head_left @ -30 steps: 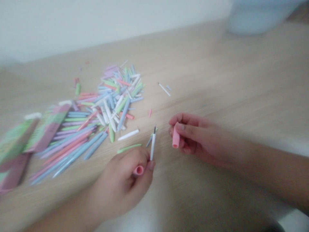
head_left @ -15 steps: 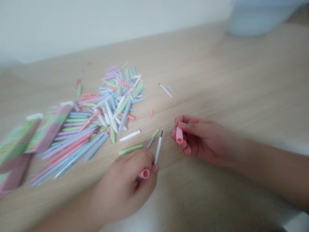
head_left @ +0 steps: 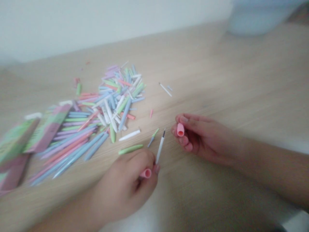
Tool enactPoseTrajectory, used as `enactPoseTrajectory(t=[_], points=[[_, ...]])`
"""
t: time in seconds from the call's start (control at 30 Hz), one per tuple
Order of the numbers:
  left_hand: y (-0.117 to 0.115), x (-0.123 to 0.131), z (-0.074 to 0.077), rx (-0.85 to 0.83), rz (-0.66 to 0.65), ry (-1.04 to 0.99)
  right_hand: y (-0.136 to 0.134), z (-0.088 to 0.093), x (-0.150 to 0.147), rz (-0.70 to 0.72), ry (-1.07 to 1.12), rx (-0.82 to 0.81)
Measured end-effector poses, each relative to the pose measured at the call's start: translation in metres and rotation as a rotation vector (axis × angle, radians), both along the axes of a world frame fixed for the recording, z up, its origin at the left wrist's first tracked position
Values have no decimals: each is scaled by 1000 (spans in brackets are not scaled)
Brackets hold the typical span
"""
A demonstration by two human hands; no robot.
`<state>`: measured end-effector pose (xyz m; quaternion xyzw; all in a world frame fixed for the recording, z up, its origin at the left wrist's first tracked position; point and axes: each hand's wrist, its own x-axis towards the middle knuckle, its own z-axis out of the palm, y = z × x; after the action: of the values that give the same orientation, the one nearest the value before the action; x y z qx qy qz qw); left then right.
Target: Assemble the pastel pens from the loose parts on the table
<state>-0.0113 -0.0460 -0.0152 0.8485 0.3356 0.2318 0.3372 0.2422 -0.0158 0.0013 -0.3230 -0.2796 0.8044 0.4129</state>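
Observation:
My left hand is closed around a pink pen barrel, its round open end facing me. The same hand pinches a white pen refill with a dark tip pointing up and away. To the right, my right hand holds a short pink tube, like a pen cap or barrel piece, between thumb and fingers, its hollow end toward me. Just beyond my left hand lie a green pen part, a white pen part and a small green-and-blue piece.
A heap of pastel pen parts covers the left middle of the wooden table. Assembled-looking pens and printed cartons lie nearer left. A loose refill and pink tip lie beyond. A pale blue container stands back right.
The pink tube in my right hand has tilted and risen slightly, with the thumb shifted on it. My left hand has moved slightly right with the barrel and refill.

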Motion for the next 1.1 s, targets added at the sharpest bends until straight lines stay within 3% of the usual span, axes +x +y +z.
enactPoseTrajectory(t=[0.13,0.33,0.5,0.67,0.77,0.9,0.97,1.1], points=[[0,0,1,7,31,3,-4,-2,-3,-21,-217,217],[2,-1,7,1,33,8,-21,-11,-5,76,-562,624],[4,1,10,-86,-5,11,-26,-16,-3,119,-725,900],[5,4,10,-118,-8,3,-26,-19,-3,17,-772,1067],[5,6,9,-114,-19,11,-29,-18,-3,21,-781,1032],[5,8,8,-80,19,-53,-19,-16,2,-66,-742,716],[5,9,8,-56,42,-95,-7,-18,8,-155,-867,660],[4,10,10,-28,35,-112,25,-31,21,-220,-1216,741]])
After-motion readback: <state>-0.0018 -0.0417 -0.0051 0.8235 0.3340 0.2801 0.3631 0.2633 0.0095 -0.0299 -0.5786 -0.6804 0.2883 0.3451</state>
